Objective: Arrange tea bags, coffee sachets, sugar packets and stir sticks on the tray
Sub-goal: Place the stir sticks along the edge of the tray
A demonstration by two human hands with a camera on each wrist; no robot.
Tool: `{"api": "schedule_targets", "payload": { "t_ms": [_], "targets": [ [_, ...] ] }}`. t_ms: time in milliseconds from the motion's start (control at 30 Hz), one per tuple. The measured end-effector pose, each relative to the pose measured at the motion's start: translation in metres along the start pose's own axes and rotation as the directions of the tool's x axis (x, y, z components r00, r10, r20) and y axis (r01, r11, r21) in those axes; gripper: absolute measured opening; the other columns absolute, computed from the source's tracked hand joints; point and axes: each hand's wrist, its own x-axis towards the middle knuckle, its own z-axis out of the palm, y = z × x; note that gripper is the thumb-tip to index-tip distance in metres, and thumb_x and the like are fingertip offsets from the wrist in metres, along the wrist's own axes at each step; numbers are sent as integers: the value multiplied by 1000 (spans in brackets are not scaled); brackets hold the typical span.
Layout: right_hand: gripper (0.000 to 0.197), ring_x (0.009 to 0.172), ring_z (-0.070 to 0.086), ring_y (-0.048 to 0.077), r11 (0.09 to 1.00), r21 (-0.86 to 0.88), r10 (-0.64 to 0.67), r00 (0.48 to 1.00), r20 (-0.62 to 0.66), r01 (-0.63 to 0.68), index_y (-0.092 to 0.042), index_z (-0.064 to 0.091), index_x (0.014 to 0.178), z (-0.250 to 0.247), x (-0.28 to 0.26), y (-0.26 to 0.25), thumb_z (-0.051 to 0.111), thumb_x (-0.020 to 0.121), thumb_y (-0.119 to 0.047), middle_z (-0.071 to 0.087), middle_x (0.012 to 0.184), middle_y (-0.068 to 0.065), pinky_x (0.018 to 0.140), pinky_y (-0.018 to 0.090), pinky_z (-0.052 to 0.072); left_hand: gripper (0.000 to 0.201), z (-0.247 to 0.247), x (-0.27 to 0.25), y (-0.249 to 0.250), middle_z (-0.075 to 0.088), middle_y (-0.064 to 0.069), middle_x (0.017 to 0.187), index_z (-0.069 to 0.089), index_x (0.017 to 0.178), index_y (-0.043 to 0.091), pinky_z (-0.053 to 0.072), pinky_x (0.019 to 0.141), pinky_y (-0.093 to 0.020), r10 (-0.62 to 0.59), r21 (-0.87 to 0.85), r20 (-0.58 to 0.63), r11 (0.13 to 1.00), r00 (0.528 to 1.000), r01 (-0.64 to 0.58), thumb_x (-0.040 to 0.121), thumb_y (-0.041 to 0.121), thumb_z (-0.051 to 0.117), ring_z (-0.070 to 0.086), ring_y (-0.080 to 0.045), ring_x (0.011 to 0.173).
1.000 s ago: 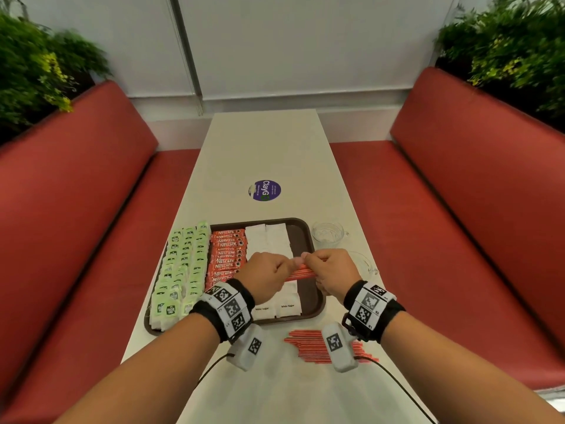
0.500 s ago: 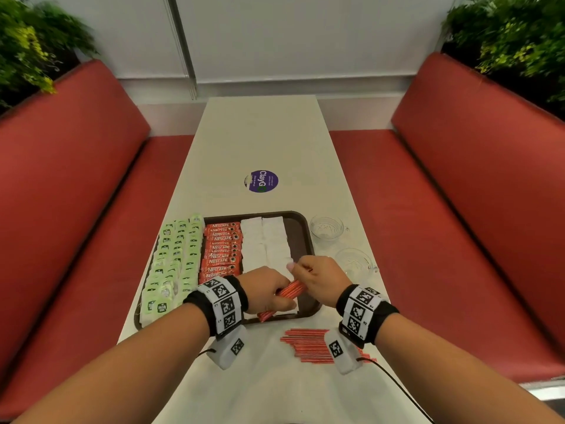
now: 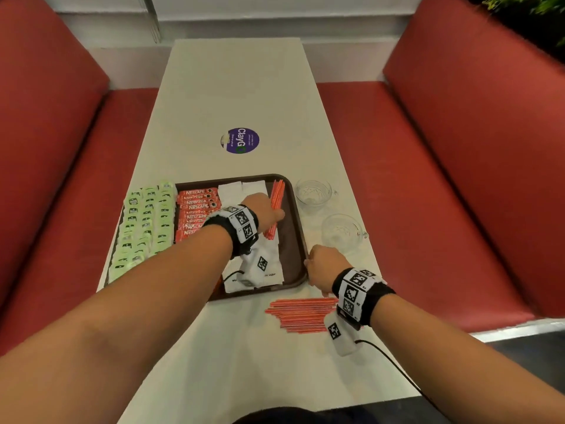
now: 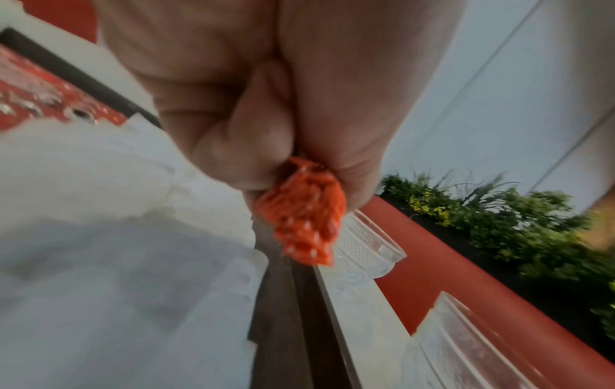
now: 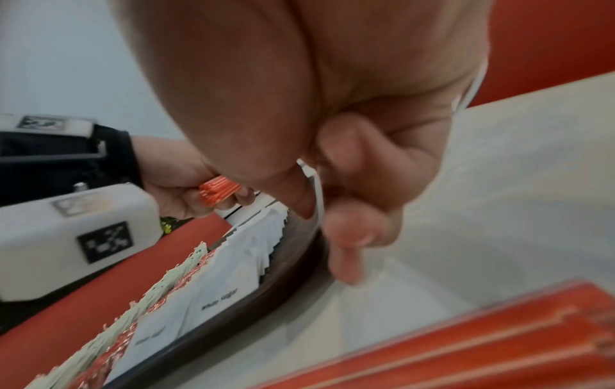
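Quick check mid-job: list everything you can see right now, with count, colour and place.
tray: one, dark brown, on the table's near half
tea bags: many, pale green, tray's left side
coffee sachets: a stack, red, right of the tea bags
sugar packets: many, white, right of the coffee
stick bundle: one, orange-red, over the tray's right strip
loose sticks: a pile, orange-red, on the table before the tray
glass cups: two, clear, right of the tray
sticker: one, purple, mid-table
table: one, white
benches: two, red, either side
left hand: grips the bundle
right hand: at the tray's right rim; grip unclear
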Motion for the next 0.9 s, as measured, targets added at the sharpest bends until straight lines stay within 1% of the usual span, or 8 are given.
{"api": "schedule_targets", "payload": {
  "t_ms": [100, 233, 333, 500, 600, 700, 800, 900],
  "targets": [
    [15, 75, 60, 29, 1000, 23, 14, 999, 40, -14, -10, 50, 89, 1, 5, -1, 53, 99, -21, 64, 93, 13, 59, 31, 46, 38, 2, 16, 14, 55, -8, 75, 52, 77, 7, 43, 61, -29, -32, 23, 10, 999, 999, 32, 96, 39, 57, 54, -24, 69],
    [17, 81, 66, 28, 1000, -12, 4, 993, 121, -3, -10, 58, 84, 2, 2, -3, 54, 97, -21, 66, 84, 9, 67, 32, 50, 28, 4, 26, 24, 55, -1, 69, 59, 92, 5, 40, 46, -17, -36, -4, 37, 999, 999, 36, 101, 31, 52, 55, -12, 58],
    [11, 74, 65, 26, 1000, 20, -14, 984, 175, 11, -9, 59, 85, 3, 0, -4, 61, 94, -16, 70, 83, 9, 65, 33, 54, 43, 11, 28, 27, 65, -9, 101, 63, 111, 1, 50, 73, -27, 2, 149, 96, 989, 995, -16, 103, 40, 46, 65, -27, 93],
    [13, 68, 64, 25, 999, 42, -26, 975, 221, 17, -10, 60, 83, 1, 2, -6, 59, 95, -15, 75, 88, 10, 57, 29, 50, 43, 26, 35, 28, 60, -14, 132, 58, 129, 2, 46, 96, -33, -24, 208, 73, 978, 997, 9, 102, 35, 49, 57, -31, 120],
    [14, 68, 65, 25, 997, 72, -23, 975, 220, 7, -9, 62, 87, -1, 0, -6, 56, 97, -17, 76, 87, 10, 61, 31, 53, 53, 26, 35, 30, 52, -17, 141, 51, 136, -2, 43, 106, -37, -36, 252, 33, 967, 999, 27, 102, 39, 47, 52, -33, 128],
    [14, 63, 66, 22, 997, 80, -23, 974, 224, 5, -9, 61, 87, -2, 1, -6, 54, 97, -17, 77, 83, 8, 57, 28, 51, 44, 20, 35, 32, 61, -15, 129, 56, 126, -1, 48, 94, -34, -41, 218, 21, 975, 999, 35, 101, 35, 50, 59, -32, 118],
    [15, 62, 67, 21, 997, 82, -32, 971, 239, 12, -7, 61, 92, -2, 1, -6, 53, 99, -18, 77, 80, 6, 56, 29, 53, 38, 17, 36, 31, 62, -13, 128, 58, 126, 2, 49, 98, -35, -66, 231, 19, 971, 998, 60, 101, 31, 51, 60, -30, 118],
    [15, 70, 71, 25, 997, 79, -36, 972, 232, 18, -6, 60, 98, -1, 3, -6, 54, 98, -19, 77, 82, 7, 66, 35, 59, 33, 21, 34, 29, 64, -13, 125, 59, 123, 3, 49, 90, -32, -64, 252, -23, 965, 998, 68, 100, 25, 54, 62, -28, 114]
  ]
}}
